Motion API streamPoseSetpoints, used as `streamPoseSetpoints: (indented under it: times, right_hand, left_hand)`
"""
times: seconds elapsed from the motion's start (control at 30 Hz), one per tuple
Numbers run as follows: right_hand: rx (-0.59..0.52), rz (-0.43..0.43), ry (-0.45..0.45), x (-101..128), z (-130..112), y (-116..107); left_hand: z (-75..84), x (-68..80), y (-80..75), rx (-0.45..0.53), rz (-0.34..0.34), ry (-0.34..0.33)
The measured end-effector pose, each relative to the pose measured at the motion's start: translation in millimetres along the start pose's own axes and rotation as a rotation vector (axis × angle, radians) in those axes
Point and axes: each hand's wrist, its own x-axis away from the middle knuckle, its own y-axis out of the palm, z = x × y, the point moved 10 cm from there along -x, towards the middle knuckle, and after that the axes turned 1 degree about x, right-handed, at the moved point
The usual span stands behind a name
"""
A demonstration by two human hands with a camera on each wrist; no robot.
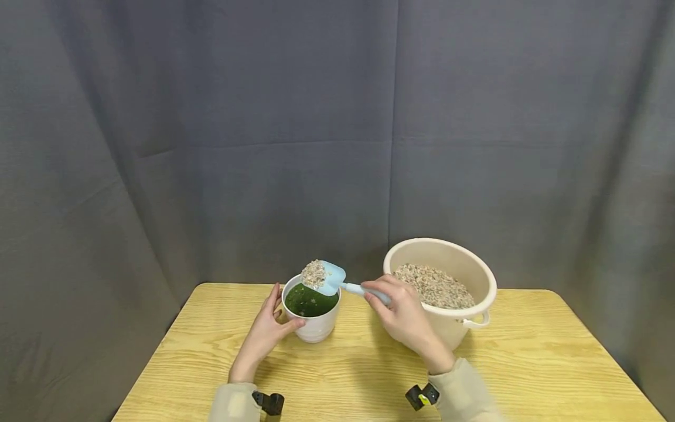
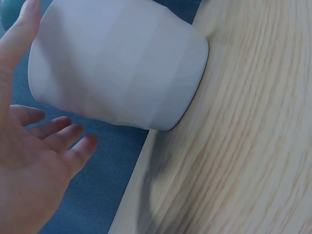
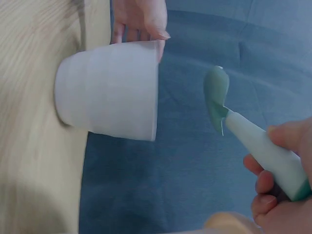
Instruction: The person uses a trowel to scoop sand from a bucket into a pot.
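Two hands at work over a wooden table [image 1: 527, 363]. Right hand [image 1: 403, 316]: fingers [image 3: 265, 183] curled round the pale blue handle of a small scoop [image 1: 332, 278], gripped firmly, thumb on top. Scoop blade heaped with pale gravel-like grit [image 1: 313, 272], held level just above the rim of a small white pot [image 1: 313, 328], not touching it. Seen from the right wrist, blade edge-on [image 3: 216, 95], apart from the pot's mouth [image 3: 109, 92].

Left hand [image 1: 266, 331]: fingers nearly straight, spread and relaxed, laid against the pot's left side, thumb pressed along the near rim; nothing clasped or pinched. From the left wrist, fingertips [image 2: 73, 141] loosely fanned beside the faceted white wall [image 2: 122, 63], one finger reaching up past its far edge.

Pot stood upright near the table's middle, toward the back edge, filled with something dark green [image 1: 310, 302], a few pale flecks on top. Just to the right, behind the right hand, sat a large cream bucket [image 1: 469, 275] with a side handle, partly filled with the same pale grit [image 1: 435, 286]. Bucket and pot apart, scoop handle spanning the gap between them.

Beige sleeves [image 1: 464, 392] at both wrists, each with a black strap mount. Behind it all, hung a grey curtain [image 1: 337, 129].
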Motion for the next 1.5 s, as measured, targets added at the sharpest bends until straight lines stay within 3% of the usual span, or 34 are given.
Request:
streamPoseSetpoints:
  times: [0.23, 0.57, 0.7, 0.93, 1.1, 1.33, 1.5]
  right_hand:
    - [0.023, -0.018, 0.001, 3.5, 3.7, 27.1]
    - [0.083, -0.021, -0.078, 4.6, 1.5, 50.6]
    - [0.122, -0.032, -0.104, 3.3, -2.3, 53.3]
    - [0.178, -0.099, -0.170, -3.5, -12.9, 60.7]
    - [0.213, -0.136, -0.260, -8.5, -24.7, 65.7]
    - [0.302, -0.192, -0.336, -14.9, -35.2, 68.0]
    - [0.399, -0.225, -0.421, -16.5, -48.1, 71.6]
  left_hand:
    - [20.2, 6.9, 8.5, 0.020, -0.051, -0.003]
    - [25.4, 7.5, 8.3, 0.037, -0.015, 0.020]
    - [20.5, 4.5, 9.0, 0.056, -0.012, 0.033]
    - [-6.9, -5.5, 7.9, 0.053, 0.018, 0.049]
    - [-9.1, -4.9, 7.0, 0.067, 0.015, 0.049]
    - [14.3, 1.6, 8.3, 0.091, -0.009, 0.040]
    - [21.3, 5.6, 9.2, 0.083, -0.029, 0.023]
